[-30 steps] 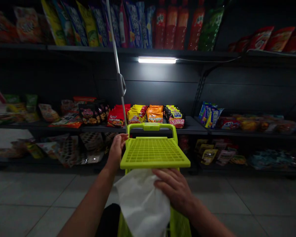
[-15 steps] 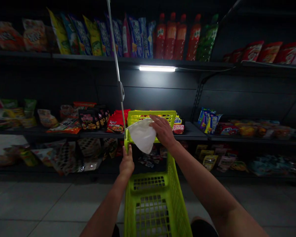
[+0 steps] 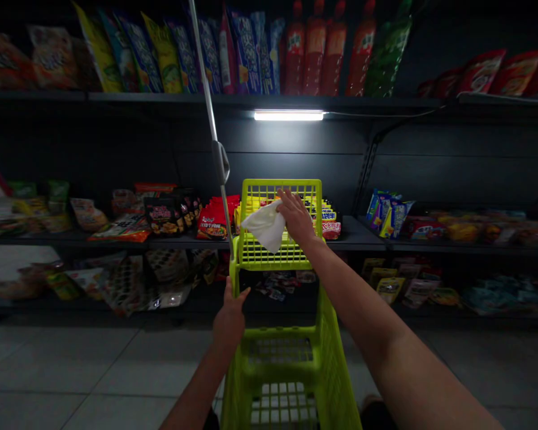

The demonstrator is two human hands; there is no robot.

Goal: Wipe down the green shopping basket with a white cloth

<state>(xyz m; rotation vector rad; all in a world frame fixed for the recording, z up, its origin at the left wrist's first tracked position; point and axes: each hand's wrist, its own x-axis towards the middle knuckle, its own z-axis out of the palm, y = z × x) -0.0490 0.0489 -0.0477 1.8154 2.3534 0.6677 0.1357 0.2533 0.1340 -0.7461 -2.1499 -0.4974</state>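
A dim snack aisle in a shop: dark metal shelving (image 3: pixel 354 236) under a single LED tube light (image 3: pixel 288 116) carries rows of bright foil packets, with tall red bottles (image 3: pixel 316 57) along the top shelf and pale floor tiles (image 3: pixel 63 370) below. A lime-green plastic shopping basket (image 3: pixel 280 182) stands in the middle of the view, with a thin silver pole (image 3: pixel 208 107) rising just beside its left side.

The right hand (image 3: pixel 297 218) is open, fingers spread, up at the basket's far mesh wall. A crumpled white cloth (image 3: pixel 264 226) lies against the mesh, touching the thumb side of that hand; whether the hand is pinching it or only pressing it flat cannot be told. The left hand (image 3: pixel 229 319) sits lower, at the basket's left edge, thumb parted from the fingers, and its grip is unclear.

The main risk is the cloth: if it is only pressed and the right hand lifts, it could slide down the mesh into the basket. A loose left hand could also let the basket tip or roll, and a push forward could catch the red packets (image 3: pixel 213 218) on the shelf.

Compared with half a second earlier, the far rim sits higher in the view, the cloth rides higher on the mesh, and the left hand sits lower.
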